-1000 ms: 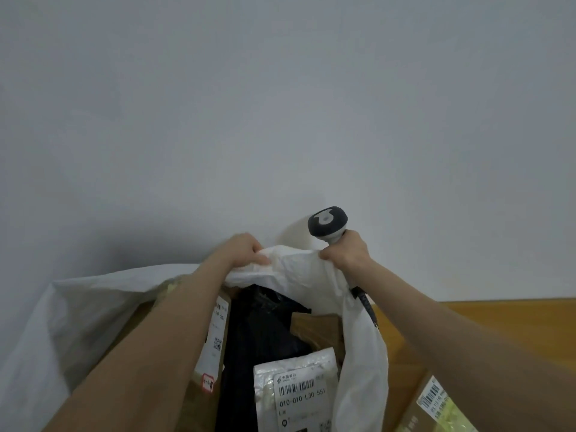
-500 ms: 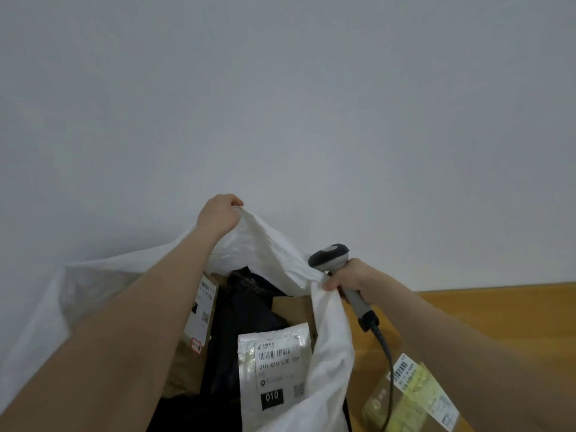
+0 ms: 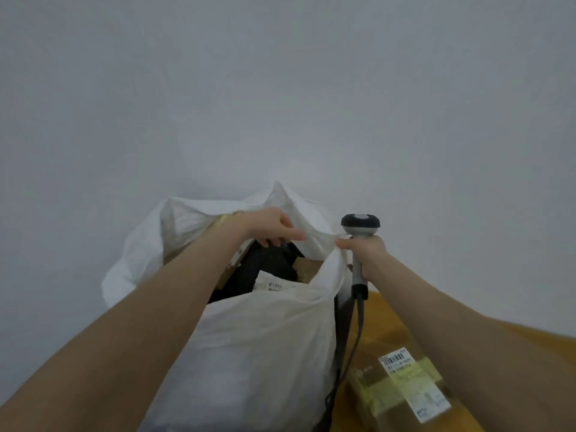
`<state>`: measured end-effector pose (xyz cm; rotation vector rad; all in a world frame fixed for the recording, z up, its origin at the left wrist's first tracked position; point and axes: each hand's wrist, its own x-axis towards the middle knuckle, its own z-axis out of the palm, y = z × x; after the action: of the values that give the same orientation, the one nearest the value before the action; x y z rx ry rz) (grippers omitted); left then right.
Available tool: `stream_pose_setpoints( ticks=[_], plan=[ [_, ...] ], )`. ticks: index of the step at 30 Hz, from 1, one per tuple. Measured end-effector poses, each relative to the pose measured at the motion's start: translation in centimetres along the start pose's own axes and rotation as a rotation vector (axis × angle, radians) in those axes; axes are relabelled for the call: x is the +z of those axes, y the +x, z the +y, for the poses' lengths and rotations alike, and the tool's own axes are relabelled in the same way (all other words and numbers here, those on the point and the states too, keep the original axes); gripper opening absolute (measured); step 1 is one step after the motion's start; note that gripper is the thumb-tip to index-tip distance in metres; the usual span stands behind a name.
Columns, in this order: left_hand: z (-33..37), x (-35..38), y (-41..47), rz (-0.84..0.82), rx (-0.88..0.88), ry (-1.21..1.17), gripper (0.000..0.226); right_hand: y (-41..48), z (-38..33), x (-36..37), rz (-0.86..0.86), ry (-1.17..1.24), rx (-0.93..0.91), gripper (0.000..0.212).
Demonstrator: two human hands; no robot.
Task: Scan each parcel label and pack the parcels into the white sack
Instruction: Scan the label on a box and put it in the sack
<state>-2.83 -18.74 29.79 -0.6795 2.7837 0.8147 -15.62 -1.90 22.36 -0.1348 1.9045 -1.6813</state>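
Observation:
The white sack (image 3: 258, 347) stands in the middle with its mouth open. Inside it I see a black parcel (image 3: 271, 260), a pale mailer with a label (image 3: 276, 283) and a brown cardboard piece (image 3: 307, 269). My left hand (image 3: 268, 227) is over the mouth and grips the far rim, fingers curled under and index finger pointing right. My right hand (image 3: 366, 254) grips the handle of the barcode scanner (image 3: 360, 224), held upright, and its fingertip touches the sack's right rim. A cardboard parcel (image 3: 402, 388) with a barcode label lies to the right of the sack.
A wooden table (image 3: 383, 319) carries the cardboard parcel at the lower right. The scanner's dark cable (image 3: 357, 325) hangs down between the sack and that parcel. A plain white wall fills the background close behind the sack.
My left hand came down from its raised pull and moved right along the rim. My right hand lifted the scanner upright to the rim. The sack's near side now hides most parcels.

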Motion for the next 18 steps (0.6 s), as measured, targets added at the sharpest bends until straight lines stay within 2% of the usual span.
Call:
stream_pose_setpoints(
  ticks=[3,5,7,9,11,13,15,18],
  plan=[
    [1.3,2.8,-3.5,-0.308,-0.174,0.079,0.06,-1.5,1.2,-1.2,-0.021,-0.081,0.017,0.04],
    [1.5,4.9,-5.1,-0.354,-0.206,0.21,0.063,-2.6,1.9,-1.3,-0.09,-0.068,0.085,0.046],
    [1.6,6.5,-6.3,-0.287,-0.165,0.298,0.051,-3.7,2.2,-0.8,-0.146,0.001,0.139,0.036],
    [1.7,6.8,-7.6,-0.113,-0.112,0.277,0.036,-4.8,2.2,0.2,-0.131,-0.056,0.119,0.021],
    [2.2,4.9,-8.9,0.098,-0.055,0.316,0.035,-5.3,0.6,0.9,-0.071,-0.147,-0.007,0.023],
    [3.0,3.1,-10.0,0.24,-0.067,0.343,0.029,-5.8,-2.0,1.3,-0.054,-0.092,-0.13,0.019],
    [3.5,3.6,-10.3,0.307,-0.078,0.332,0.03,-6.1,-4.1,1.3,-0.039,-0.021,-0.201,0.017],
    [3.9,6.5,-9.9,0.259,-0.042,0.286,0.043,-5.9,-3.7,0.2,-0.023,-0.097,-0.214,0.012]
  ],
)
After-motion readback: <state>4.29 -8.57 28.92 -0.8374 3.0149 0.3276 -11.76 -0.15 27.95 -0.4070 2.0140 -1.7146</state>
